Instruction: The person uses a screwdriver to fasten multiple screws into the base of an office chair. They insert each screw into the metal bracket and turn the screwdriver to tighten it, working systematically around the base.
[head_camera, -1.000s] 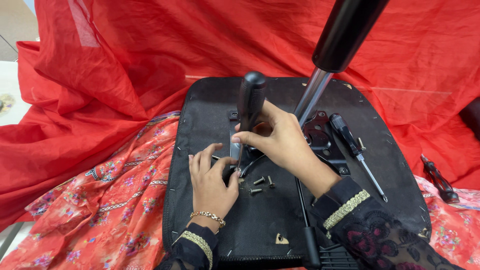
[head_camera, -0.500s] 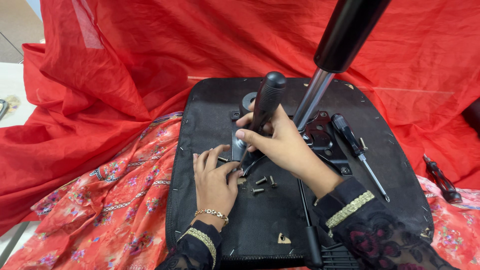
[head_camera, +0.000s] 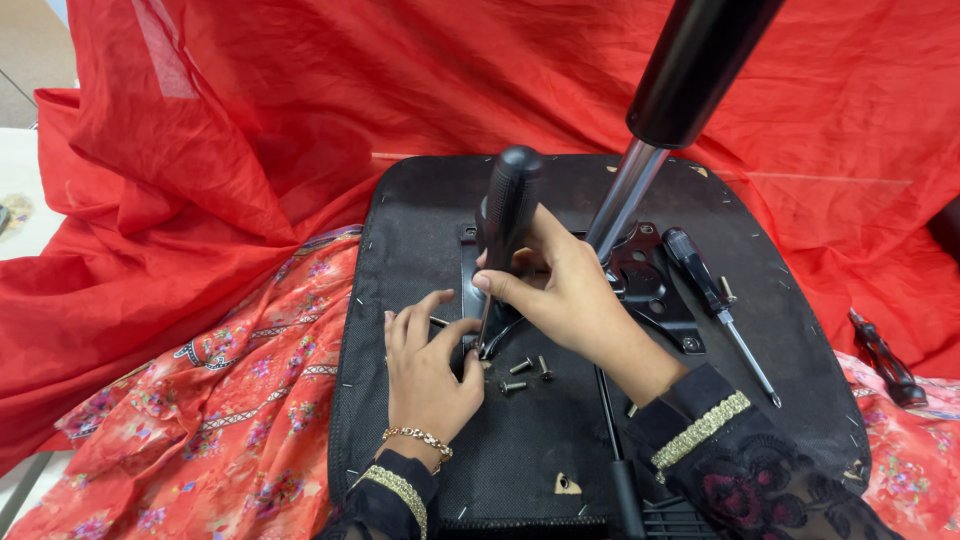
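The right hand (head_camera: 570, 300) is clenching a screwdriver (head_camera: 503, 235) standing nearly upright on the seat base (head_camera: 420, 220), tip down beside the left hand (head_camera: 428, 370), whose fingers seem to be steadying the tip. Loose screws (head_camera: 525, 370) are lying just right of it; the gas cylinder (head_camera: 660, 120) is rising behind.

Screwdriver tip (head_camera: 480, 350) behind hands
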